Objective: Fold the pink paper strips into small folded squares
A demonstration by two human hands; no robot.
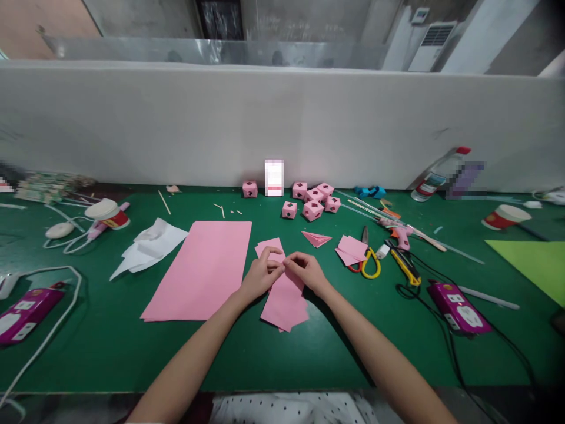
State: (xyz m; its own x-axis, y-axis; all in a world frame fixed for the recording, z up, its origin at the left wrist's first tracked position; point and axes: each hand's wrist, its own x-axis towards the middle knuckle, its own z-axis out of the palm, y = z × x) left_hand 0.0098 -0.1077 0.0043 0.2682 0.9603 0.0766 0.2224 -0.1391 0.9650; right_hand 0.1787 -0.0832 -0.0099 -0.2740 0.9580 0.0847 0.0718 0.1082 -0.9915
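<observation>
My left hand (260,272) and my right hand (306,271) meet over a stack of small pink paper sheets (285,300) on the green table (273,353). Both hands have their fingers curled and pinch a small piece of pink paper between them; the piece is mostly hidden by the fingers. A large pink sheet (200,271) lies just left of my left hand. Several folded pink paper cubes (312,203) sit further back by the white partition.
A folded pink triangle (316,238), small pink squares (352,247), yellow-handled scissors (368,259), a pink glue gun (399,234) and a purple power strip (459,306) lie to the right. Crumpled white paper (148,247) and another power strip (26,312) lie left. A green sheet (534,262) is far right.
</observation>
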